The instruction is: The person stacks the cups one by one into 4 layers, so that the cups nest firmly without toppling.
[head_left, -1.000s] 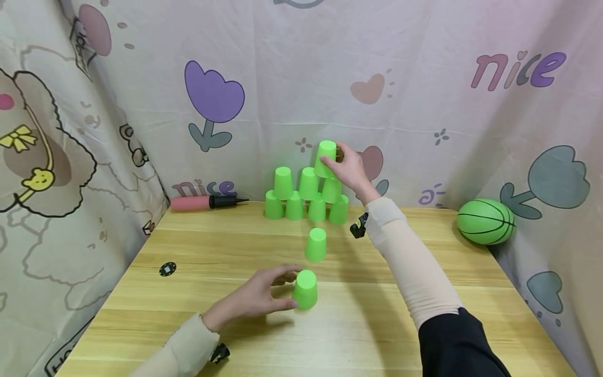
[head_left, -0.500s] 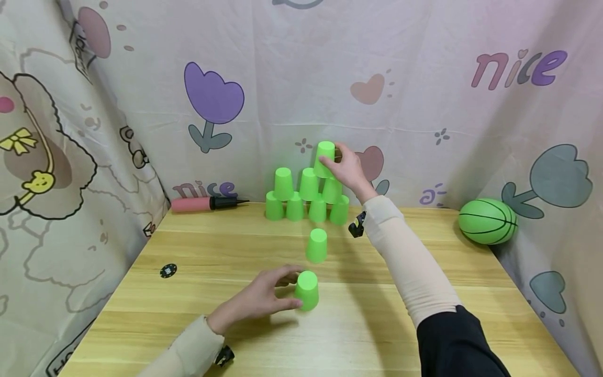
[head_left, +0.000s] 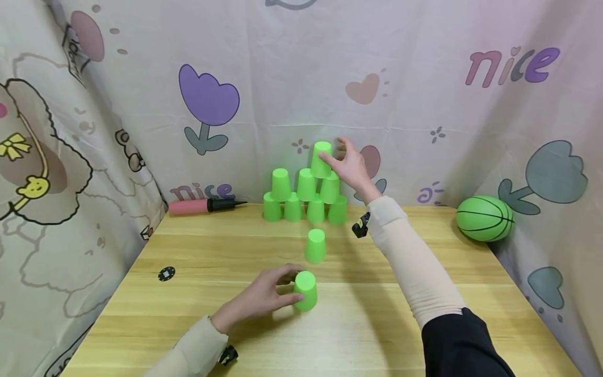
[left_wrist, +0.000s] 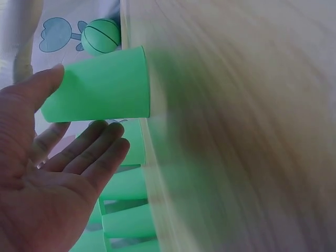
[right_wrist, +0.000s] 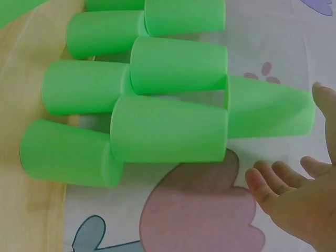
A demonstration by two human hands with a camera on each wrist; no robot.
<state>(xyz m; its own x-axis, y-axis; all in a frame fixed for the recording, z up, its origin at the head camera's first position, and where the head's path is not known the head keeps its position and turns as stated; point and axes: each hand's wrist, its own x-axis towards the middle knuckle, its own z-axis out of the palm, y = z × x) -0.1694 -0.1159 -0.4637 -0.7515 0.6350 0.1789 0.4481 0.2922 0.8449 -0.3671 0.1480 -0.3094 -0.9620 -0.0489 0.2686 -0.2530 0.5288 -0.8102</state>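
The right hand [head_left: 348, 165], in the upper centre of the head view, was open beside the topmost green plastic cup [head_left: 321, 159] of an inverted-cup pyramid [head_left: 306, 196]. Its thumb lay against the top of that cup; the other fingers were spread and clear of it. In the right wrist view the fingers [right_wrist: 273, 184] were straight and apart, with a visible gap between them and the topmost cup [right_wrist: 268, 113]. That cup stood on two cups of the three-cup middle row, which sat on a four-cup bottom row at the far edge of the light wooden table [head_left: 377, 324].

The left hand [head_left: 264, 296], in the lower centre of the head view, was wrapped loosely around a single inverted green plastic cup [head_left: 306, 290] standing on the table. The thumb and fingertips touched its sides. The left wrist view showed the thumb against this cup [left_wrist: 100, 86] and the fingers [left_wrist: 89, 152] gently bent just below it.

A second lone green cup [head_left: 315, 245] stood between the held cup and the pyramid, apart from both.

Also noted: a pink and black hand pump [head_left: 202, 205] at the left rear of the table, a green ball [head_left: 485, 219] at the right rear, and a small black disc [head_left: 166, 273] at the left. A patterned fabric backdrop [head_left: 424, 115] enclosed the table.
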